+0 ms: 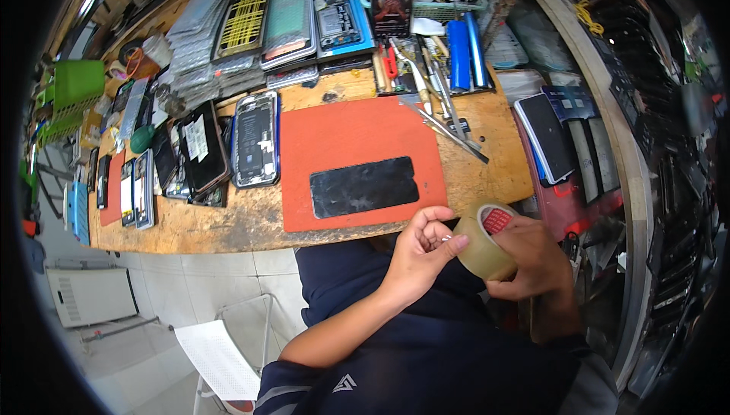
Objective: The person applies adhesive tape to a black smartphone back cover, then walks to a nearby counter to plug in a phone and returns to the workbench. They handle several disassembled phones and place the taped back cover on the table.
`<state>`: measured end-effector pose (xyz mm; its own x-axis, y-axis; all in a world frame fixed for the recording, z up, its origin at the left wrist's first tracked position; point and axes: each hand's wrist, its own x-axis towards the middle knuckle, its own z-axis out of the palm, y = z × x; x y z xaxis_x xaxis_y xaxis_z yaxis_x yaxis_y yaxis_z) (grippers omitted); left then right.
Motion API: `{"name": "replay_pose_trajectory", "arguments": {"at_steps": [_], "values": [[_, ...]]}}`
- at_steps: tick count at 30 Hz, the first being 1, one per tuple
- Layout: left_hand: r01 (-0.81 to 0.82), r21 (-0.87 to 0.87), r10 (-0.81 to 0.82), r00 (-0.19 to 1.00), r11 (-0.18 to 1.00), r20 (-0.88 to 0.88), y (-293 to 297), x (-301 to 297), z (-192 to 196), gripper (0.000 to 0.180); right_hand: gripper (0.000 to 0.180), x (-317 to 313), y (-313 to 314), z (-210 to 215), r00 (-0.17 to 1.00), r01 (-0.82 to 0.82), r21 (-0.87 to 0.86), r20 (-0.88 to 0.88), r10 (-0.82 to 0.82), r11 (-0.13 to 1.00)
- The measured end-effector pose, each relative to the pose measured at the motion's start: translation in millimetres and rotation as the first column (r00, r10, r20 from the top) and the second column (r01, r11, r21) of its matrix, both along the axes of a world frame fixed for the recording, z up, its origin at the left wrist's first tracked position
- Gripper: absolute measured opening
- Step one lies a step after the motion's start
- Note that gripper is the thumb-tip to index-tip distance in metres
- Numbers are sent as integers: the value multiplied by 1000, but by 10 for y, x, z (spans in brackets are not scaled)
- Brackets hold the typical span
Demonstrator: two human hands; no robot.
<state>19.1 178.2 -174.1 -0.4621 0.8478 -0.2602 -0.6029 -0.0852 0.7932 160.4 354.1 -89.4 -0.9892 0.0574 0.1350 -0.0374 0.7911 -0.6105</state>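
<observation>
In the head view, the right hand point(536, 259) gripped a roll of clear packing tape point(480, 257), its fingers closed upon the roll. The left hand point(422, 254) was just left of this roll, thumb and bent fingers close together; I could not tell if they pinched the tape. Beyond the left hand, a black phone screen point(365, 187) lay on an orange-red mat point(350, 130).

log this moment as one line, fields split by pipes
right hand: gripping round yellowish translucent tape roll | left hand: at roll's left side | flat black rectangular phone panel: lying on rectangular orange mat
</observation>
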Motion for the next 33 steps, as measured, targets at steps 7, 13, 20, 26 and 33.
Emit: {"name": "replay_pose_trajectory", "arguments": {"at_steps": [7,13,20,26,33], "values": [[-109,-38,97,967,993,-236,11,91,22,12,36,-10,-19,-36,999,38,-40,-3,-38,998],[-287,48,266,797,957,-542,-4,62,89,16,42,-95,-96,46,995,28,-41,-94,-32,999],[-357,176,274,245,917,-930,102,-144,246,10,45,-213,-76,-44,996,64,-98,-54,-70,993],[-333,188,258,179,924,-949,226,-226,235,8,47,-212,-104,-89,982,145,-109,-104,-156,983],[-338,209,311,285,918,-907,306,-219,130,8,49,-207,-32,-107,992,119,9,-49,-118,993]]}}
